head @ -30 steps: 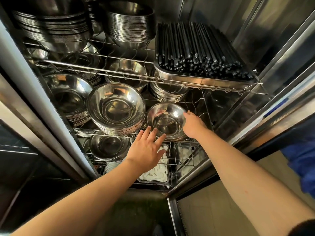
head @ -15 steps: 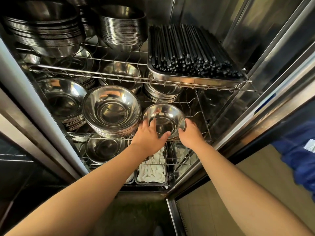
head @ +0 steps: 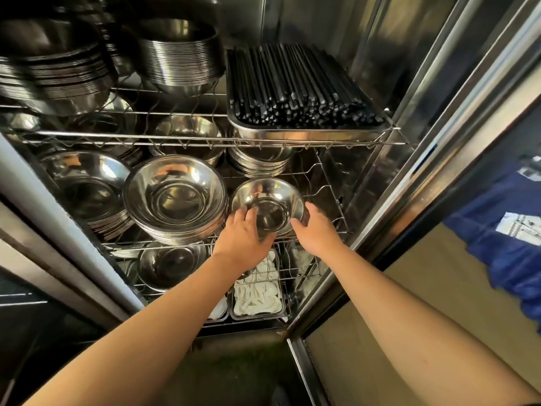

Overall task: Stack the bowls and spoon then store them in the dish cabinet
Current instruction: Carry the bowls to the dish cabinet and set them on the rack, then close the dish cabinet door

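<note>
**Both hands on a steel bowl at the middle rack**

Inside the dish cabinet (head: 389, 83), a small steel bowl (head: 268, 205) sits at the front right of the middle wire rack (head: 328, 200), just beside a taller stack of larger bowls (head: 175, 200). The left hand (head: 241, 240) grips the bowl's near rim, fingers curled over its edge. The right hand (head: 317, 231) cups the bowl's right side, thumb against the rim. A tray of black chopsticks (head: 295, 83) lies on the upper rack, right side.
</note>
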Demonstrator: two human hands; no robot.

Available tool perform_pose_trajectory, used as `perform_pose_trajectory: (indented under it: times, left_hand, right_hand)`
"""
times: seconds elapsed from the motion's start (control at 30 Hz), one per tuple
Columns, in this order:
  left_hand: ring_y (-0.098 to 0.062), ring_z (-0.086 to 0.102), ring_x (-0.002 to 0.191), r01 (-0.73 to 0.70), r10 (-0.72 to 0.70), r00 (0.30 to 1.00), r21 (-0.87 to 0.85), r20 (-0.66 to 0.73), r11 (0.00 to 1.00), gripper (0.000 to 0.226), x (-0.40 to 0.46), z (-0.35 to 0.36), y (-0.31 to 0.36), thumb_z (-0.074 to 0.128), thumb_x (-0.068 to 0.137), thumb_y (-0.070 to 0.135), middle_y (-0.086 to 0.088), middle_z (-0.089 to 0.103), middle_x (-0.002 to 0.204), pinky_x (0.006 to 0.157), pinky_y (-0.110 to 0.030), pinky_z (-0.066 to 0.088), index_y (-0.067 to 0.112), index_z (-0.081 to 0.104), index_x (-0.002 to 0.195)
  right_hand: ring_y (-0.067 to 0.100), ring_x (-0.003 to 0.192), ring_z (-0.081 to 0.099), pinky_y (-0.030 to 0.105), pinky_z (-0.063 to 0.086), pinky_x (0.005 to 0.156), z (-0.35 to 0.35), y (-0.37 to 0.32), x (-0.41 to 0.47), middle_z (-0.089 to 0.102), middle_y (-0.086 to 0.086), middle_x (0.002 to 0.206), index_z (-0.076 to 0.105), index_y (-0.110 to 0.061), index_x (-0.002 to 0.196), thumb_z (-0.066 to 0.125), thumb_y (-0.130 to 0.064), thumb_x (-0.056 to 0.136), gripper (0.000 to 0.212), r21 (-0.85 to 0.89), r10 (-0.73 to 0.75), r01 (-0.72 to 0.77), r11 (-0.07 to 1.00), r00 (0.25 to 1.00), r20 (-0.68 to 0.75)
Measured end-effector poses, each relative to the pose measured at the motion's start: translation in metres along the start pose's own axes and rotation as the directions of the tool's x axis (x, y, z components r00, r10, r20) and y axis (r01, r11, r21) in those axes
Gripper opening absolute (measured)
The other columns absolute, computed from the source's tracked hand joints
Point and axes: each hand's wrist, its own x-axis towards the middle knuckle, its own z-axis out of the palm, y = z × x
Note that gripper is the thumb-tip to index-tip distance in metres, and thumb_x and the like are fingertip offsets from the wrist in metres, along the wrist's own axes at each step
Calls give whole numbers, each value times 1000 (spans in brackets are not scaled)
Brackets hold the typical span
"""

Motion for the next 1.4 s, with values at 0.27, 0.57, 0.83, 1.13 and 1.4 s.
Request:
perform_pose_trajectory:
  times: [0.27, 0.57, 0.83, 1.13, 1.4]
  left_hand:
    - [-30, 46, 130, -191, 192, 981, -34, 17, 981, 70, -52, -28, -12, 54, 89, 59, -10, 51, 141, 105, -42, 41, 18, 42, 144]
    - [-15, 65, 107, -407, 408, 913, -30, 14, 913, 65, -103, -99, 66, 51, 86, 67, 6, 63, 130, 90, -34, 53, 27, 49, 138]
    - [-2, 55, 120, -623, 604, 781, -268, -158, 735, 75, -210, -110, 213, 54, 76, 70, 12, 60, 129, 98, -34, 49, 38, 37, 141]
    - [-4, 42, 133, -839, 749, 544, -229, -378, 494, 75, -339, -83, 354, 68, 84, 49, 9, 46, 140, 110, -24, 34, 21, 37, 147]
    - [-21, 27, 144, -853, 734, 496, -102, -464, 512, 107, -415, -57, 455, 70, 74, 65, -9, 33, 153, 119, -34, 25, 7, 26, 153]
  right_hand:
    - [18, 110, 63, 37, 52, 94, -37, -18, -82, 64, 0, 129, 55, -22, 136, 55, -38, 97, 42, -197, -163, 151, 969, 986, -47]
    - [11, 100, 64, 30, 51, 80, -120, -30, -210, 67, -5, 115, 67, -22, 121, 60, -38, 94, 31, -244, -297, 241, 939, 928, -226]
    - [13, 111, 57, 19, 39, 93, -236, -9, -365, 65, -2, 119, 66, -16, 123, 68, -29, 92, 34, -333, -421, 276, 902, 735, -531]
    - [20, 122, 53, 23, 37, 103, -341, 41, -517, 63, 5, 125, 65, -11, 123, 67, -27, 89, 38, -636, -659, 204, 744, 375, -652]
    - [18, 141, 35, 22, 22, 113, -400, 99, -573, 41, 5, 150, 45, -16, 146, 63, -34, 91, 61, -434, -435, 91, 897, 364, -823]
